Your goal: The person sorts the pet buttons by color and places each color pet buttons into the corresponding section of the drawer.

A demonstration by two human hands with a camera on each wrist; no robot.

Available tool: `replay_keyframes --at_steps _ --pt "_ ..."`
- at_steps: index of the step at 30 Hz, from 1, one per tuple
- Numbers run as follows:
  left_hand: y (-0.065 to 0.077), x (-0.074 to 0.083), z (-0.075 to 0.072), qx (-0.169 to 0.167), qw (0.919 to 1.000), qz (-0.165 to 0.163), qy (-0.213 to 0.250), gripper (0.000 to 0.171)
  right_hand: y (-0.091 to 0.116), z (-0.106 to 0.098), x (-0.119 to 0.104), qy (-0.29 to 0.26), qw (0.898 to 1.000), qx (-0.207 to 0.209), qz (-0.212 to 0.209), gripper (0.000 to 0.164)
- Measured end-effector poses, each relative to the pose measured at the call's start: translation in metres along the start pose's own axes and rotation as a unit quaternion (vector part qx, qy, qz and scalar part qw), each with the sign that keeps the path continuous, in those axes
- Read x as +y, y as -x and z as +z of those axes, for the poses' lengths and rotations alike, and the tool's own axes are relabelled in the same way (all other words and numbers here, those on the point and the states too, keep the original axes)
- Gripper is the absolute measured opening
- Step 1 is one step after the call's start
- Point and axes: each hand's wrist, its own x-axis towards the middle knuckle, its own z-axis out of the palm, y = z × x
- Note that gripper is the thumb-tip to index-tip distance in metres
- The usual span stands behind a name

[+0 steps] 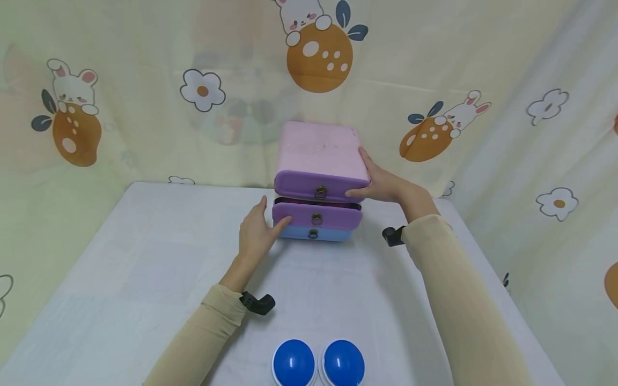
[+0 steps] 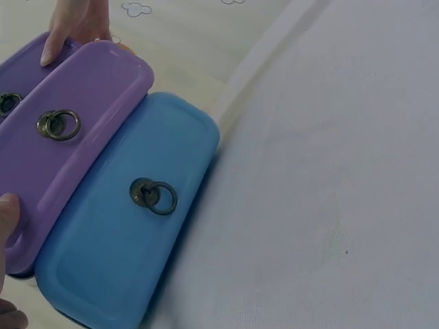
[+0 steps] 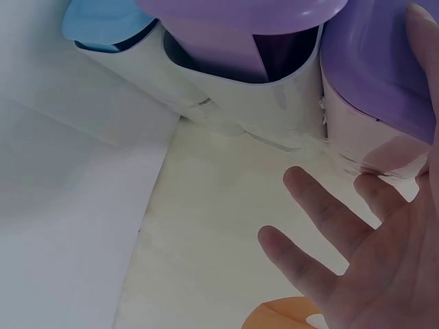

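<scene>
A stacked drawer box (image 1: 321, 147) stands against the back cloth, with a pink top and ring pulls. Its top drawer (image 1: 294, 185) has a purple front. The middle purple drawer (image 1: 294, 212) is pulled out a little, and its gap shows in the right wrist view. Lowest is a blue drawer (image 2: 130, 226). My left hand (image 1: 255, 230) is at the box's left side, thumb touching the middle drawer's front. At the right side, my right hand (image 1: 388, 185) rests its thumb on the top drawer's front. Its other fingers (image 3: 329, 212) are spread, some apart from the box.
Two blue dome-shaped push buttons (image 1: 293, 363) with white rims sit side by side at the table's near edge. The box stands on a white-covered table (image 1: 159, 257). Patterned cloth (image 1: 241, 145) hangs right behind it and along the right.
</scene>
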Motion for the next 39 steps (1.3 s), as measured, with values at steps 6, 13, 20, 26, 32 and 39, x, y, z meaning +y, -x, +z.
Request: replay_keyframes --at_steps 6,13,20,26,32,39 --pt "-0.004 0.002 0.005 -0.018 0.9998 -0.006 0.000 0.087 0.001 0.000 -0.001 0.000 1.000 0.001 0.001 0.124" --pt "-0.006 0.002 0.011 -0.016 0.9998 -0.011 0.002 0.088 0.008 -0.001 -0.011 -0.023 1.000 -0.006 0.013 0.121" --pt "-0.010 -0.001 0.015 -0.010 0.9997 -0.024 0.001 0.089 0.001 0.001 0.000 -0.012 1.000 0.000 0.011 0.123" --pt "-0.011 0.000 0.015 -0.012 0.9994 -0.031 0.005 0.089 0.001 0.002 0.000 -0.018 1.000 -0.001 0.011 0.122" --pt "-0.012 -0.001 0.016 -0.011 0.9991 -0.039 0.012 0.088 0.001 0.003 -0.001 -0.021 1.000 -0.002 0.008 0.122" --pt "-0.012 -0.002 0.018 -0.009 0.9988 -0.044 0.018 0.088 0.002 0.002 0.000 -0.020 1.000 -0.001 0.010 0.123"
